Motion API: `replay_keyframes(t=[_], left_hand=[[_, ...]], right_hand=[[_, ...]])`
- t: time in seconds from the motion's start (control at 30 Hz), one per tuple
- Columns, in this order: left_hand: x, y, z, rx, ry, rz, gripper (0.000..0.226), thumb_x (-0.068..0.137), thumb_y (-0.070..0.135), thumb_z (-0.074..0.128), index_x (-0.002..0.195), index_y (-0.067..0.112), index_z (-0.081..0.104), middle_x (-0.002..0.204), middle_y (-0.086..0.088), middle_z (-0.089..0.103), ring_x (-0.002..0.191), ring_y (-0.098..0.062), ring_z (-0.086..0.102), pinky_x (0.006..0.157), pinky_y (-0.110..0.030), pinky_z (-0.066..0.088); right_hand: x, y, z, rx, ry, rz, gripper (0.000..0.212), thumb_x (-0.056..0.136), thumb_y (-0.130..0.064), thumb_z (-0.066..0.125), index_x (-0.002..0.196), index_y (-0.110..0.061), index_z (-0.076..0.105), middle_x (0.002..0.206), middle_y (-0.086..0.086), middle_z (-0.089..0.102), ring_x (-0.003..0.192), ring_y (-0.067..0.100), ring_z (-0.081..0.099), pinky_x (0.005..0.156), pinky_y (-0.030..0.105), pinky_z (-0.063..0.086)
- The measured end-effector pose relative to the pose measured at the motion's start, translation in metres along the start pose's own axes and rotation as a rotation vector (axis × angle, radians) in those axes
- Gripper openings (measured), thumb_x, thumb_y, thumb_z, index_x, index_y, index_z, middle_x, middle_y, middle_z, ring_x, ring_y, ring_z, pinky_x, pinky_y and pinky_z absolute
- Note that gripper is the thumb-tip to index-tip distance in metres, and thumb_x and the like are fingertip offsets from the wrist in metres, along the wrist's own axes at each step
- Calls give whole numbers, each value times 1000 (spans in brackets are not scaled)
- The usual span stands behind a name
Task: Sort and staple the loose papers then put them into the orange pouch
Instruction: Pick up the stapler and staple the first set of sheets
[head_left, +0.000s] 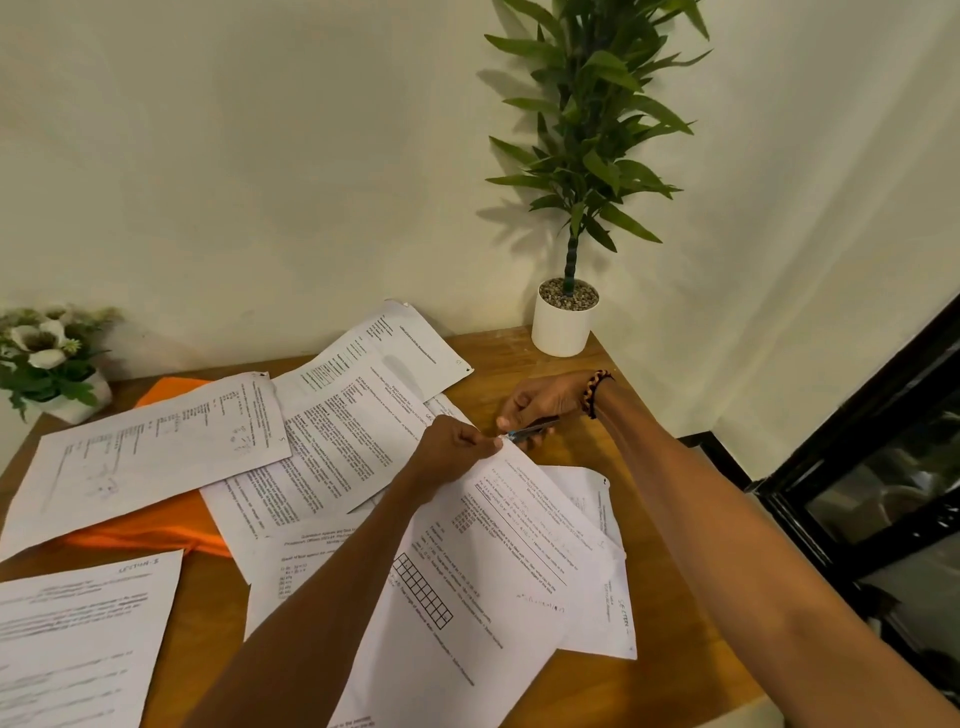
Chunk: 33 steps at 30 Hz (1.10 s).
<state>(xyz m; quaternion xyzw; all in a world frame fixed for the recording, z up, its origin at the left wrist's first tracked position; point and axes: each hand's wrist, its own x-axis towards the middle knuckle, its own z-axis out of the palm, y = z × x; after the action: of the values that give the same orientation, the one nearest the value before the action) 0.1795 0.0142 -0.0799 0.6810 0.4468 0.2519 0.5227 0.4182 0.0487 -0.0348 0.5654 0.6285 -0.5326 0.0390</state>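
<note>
A wooden surface (649, 670) is seen strewn with loose papers (332, 447). A printed sheet (483, 571), its long axis running away from the viewer, is pinched at its far corner by the left hand (452, 447). A stapler (532, 431) is gripped by the right hand (545, 402) at that corner. The orange pouch (156, 530) is half buried under pages at left. Two potted plants (566, 317) are set against the pale wall.

My wooden table (519, 358) meets a pale wall. At the table's far right corner stands a leafy plant in a white pot (563, 325). At its far left corner sit white flowers (44, 345).
</note>
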Motion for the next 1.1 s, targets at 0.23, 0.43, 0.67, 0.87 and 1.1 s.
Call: replay_keyframes(t=[0.23, 0.43, 0.67, 0.87, 1.1], left_hand=[[4, 4, 0, 63, -60, 20, 46, 86, 26, 80, 44, 26, 62, 45, 13, 49, 49, 0, 46, 58, -23, 36], [1, 6, -6, 46, -93, -13, 21, 86, 30, 80, 89, 10, 83, 72, 0, 74, 72, -9, 66, 71, -25, 48], [2, 2, -4, 58, -89, -75, 33, 85, 38, 80, 86, 5, 81, 84, -18, 74, 80, -23, 69, 73, -31, 48], [5, 3, -4, 77, -100, -86, 32, 82, 42, 81, 87, 9, 82, 85, -12, 77, 94, -31, 73, 86, -43, 57], [3, 6, -5, 16, -123, -74, 27, 84, 35, 82, 90, 8, 82, 86, -12, 78, 92, -25, 74, 84, -33, 55]], right_hand=[[-5, -30, 17, -116, -43, -68, 27, 99, -34, 61, 97, -10, 73, 77, 2, 68, 67, 13, 60, 62, 22, 47], [2, -19, 15, -73, -44, -108, 74, 81, -63, 71, 110, 5, 69, 91, 20, 68, 77, 24, 60, 64, 27, 48], [-6, -20, 10, 35, -132, -108, 49, 83, -47, 72, 108, -5, 73, 101, 13, 70, 80, 16, 66, 73, 24, 56], [-4, -19, 13, 62, -146, -151, 39, 89, -42, 68, 108, -8, 73, 105, 18, 67, 88, 24, 62, 76, 26, 56], [-5, -2, 11, 245, -134, -73, 30, 86, -38, 77, 101, -12, 77, 100, 9, 72, 86, 18, 66, 76, 26, 57]])
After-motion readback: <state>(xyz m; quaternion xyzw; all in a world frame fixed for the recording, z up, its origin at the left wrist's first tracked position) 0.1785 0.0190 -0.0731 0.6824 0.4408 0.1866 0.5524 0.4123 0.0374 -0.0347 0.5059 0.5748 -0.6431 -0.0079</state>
